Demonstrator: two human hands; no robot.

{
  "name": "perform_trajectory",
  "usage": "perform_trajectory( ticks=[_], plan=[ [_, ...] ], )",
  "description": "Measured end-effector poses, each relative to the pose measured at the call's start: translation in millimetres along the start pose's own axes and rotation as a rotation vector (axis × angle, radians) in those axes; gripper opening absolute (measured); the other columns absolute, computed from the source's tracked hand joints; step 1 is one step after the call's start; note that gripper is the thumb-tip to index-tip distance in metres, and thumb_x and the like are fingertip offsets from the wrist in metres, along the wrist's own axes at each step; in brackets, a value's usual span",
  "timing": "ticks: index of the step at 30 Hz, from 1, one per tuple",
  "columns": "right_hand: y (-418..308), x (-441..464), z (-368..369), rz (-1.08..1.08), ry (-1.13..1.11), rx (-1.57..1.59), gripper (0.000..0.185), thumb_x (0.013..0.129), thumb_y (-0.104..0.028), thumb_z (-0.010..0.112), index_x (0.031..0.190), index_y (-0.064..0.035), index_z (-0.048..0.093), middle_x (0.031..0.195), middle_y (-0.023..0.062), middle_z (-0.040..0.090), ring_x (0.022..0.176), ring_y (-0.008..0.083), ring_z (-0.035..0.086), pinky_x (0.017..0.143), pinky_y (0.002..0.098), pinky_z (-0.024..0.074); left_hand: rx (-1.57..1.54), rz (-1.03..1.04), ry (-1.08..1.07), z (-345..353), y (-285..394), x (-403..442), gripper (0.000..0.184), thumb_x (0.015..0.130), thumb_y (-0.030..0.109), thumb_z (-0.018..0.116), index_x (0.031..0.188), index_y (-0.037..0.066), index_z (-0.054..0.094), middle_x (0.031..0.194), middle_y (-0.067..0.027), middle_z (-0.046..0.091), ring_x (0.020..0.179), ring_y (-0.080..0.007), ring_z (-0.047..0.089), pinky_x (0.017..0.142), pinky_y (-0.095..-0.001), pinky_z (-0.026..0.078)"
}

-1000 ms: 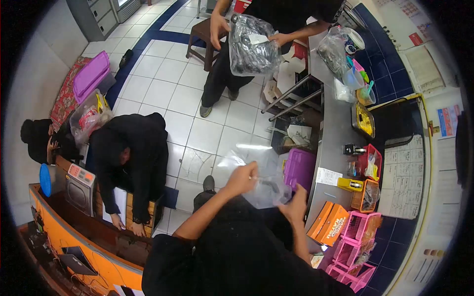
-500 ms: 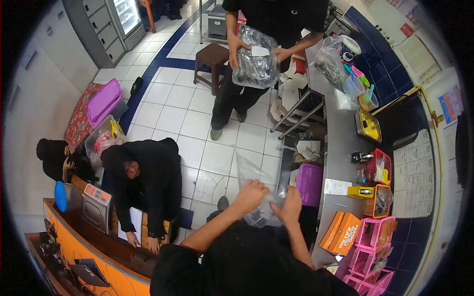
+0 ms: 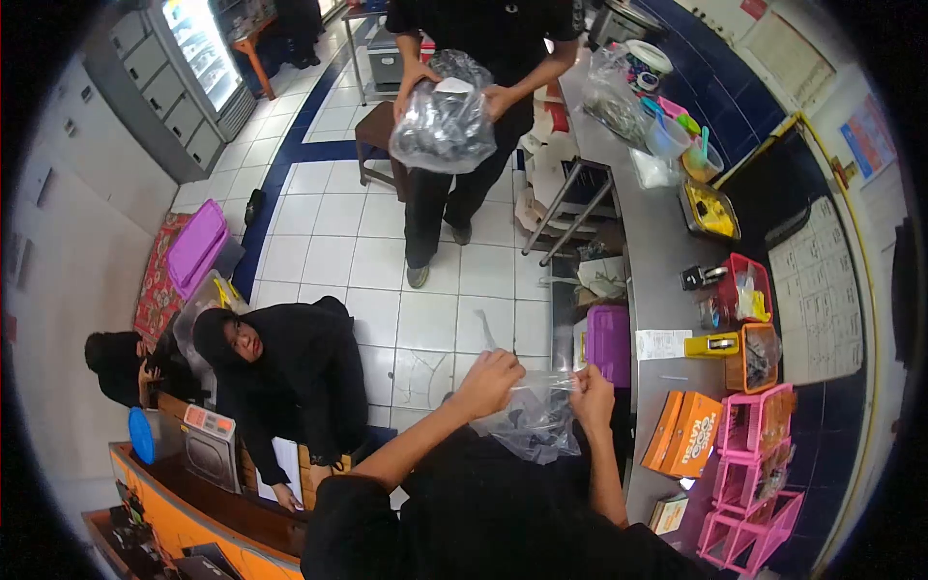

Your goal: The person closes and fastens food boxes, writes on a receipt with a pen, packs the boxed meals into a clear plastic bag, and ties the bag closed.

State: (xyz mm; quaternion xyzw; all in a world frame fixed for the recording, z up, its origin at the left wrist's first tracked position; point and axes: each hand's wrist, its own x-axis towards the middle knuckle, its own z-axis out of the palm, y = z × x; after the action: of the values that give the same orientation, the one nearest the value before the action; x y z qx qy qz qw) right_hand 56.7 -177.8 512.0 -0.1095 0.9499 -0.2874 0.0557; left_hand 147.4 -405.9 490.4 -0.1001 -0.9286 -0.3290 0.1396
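A clear plastic bag (image 3: 534,425) hangs in front of my chest, its upper edge drawn out between my two hands. My left hand (image 3: 490,384) grips the bag's left side with curled fingers, and a thin twisted end of plastic sticks up above it. On the right, my right hand (image 3: 593,396) pinches the opposite corner of the edge. Something small and dark shows through the bag, too unclear to name. Ahead of me, a standing person in black holds a larger clear plastic bag (image 3: 445,121) with both hands.
Along my right runs a metal counter (image 3: 667,290) with an orange box (image 3: 688,435), a yellow tape dispenser (image 3: 710,345), pink baskets (image 3: 749,493) and a tray of yellow food (image 3: 710,210). Another person leans over the wooden desk (image 3: 261,517) at left. A brown stool (image 3: 379,145) stands ahead.
My hands have moved apart, stretching the bag's edge between them. The standing person has stepped closer with the larger bag, which shifts left in view. The person at the desk has raised their head.
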Motion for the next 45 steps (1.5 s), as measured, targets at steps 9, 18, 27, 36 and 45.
perform_trajectory(
  ticks=[9, 18, 27, 36, 45],
  plan=[
    [98, -35, -58, 0.242, -0.007, 0.391, 0.023, 0.089, -0.017, 0.072, 0.077, -0.0029, 0.060, 0.061, -0.0014, 0.053, 0.058, 0.0073, 0.048, 0.052, 0.0275, 0.0386, -0.230, 0.474, -0.217, 47, 50, 52, 0.020, 0.087, 0.021, 0.069, 0.088, 0.006, 0.057, 0.087, -0.0099, 0.050, 0.086, -0.0286, 0.052, 0.077, -0.0408, 0.042],
    [146, -110, -97, 0.504, 0.283, 0.571, 0.024, 0.093, -0.019, 0.062, 0.076, -0.0042, 0.056, 0.068, -0.0014, 0.049, 0.062, 0.0096, 0.045, 0.055, 0.0284, 0.0379, -0.263, 0.738, -0.433, 125, 95, 90, 0.061, 0.074, 0.027, 0.076, 0.125, 0.003, 0.052, 0.125, -0.0196, 0.053, 0.117, -0.0373, 0.052, 0.098, -0.0495, 0.040],
    [98, -196, -102, 0.947, 0.636, 0.862, 0.022, 0.094, -0.013, 0.064, 0.075, -0.0094, 0.053, 0.065, -0.0063, 0.048, 0.056, 0.0021, 0.039, 0.049, 0.0218, 0.0310, -0.595, 1.096, -0.719, 129, 129, 159, 0.025, 0.073, 0.006, 0.071, 0.098, 0.006, 0.066, 0.091, -0.0097, 0.063, 0.073, -0.0291, 0.064, 0.061, -0.0388, 0.053],
    [37, -229, -46, 1.115, 0.850, 0.931, 0.023, 0.092, -0.012, 0.066, 0.074, -0.0075, 0.053, 0.063, -0.0056, 0.048, 0.054, 0.0036, 0.040, 0.048, 0.0239, 0.0319, -0.929, 1.083, -1.125, 138, 147, 174, 0.022, 0.069, -0.005, 0.068, 0.086, 0.005, 0.057, 0.100, -0.0114, 0.061, 0.083, -0.0307, 0.061, 0.061, -0.0360, 0.049],
    [11, -267, -36, 1.137, 0.861, 0.962, 0.024, 0.093, -0.011, 0.065, 0.073, -0.0100, 0.053, 0.058, -0.0084, 0.043, 0.047, 0.0005, 0.034, 0.043, 0.0211, 0.0247, -0.885, 0.955, -1.649, 139, 193, 175, 0.029, 0.067, -0.010, 0.056, 0.093, 0.002, 0.060, 0.095, -0.0114, 0.061, 0.081, -0.0265, 0.061, 0.064, -0.0345, 0.049]
  ],
)
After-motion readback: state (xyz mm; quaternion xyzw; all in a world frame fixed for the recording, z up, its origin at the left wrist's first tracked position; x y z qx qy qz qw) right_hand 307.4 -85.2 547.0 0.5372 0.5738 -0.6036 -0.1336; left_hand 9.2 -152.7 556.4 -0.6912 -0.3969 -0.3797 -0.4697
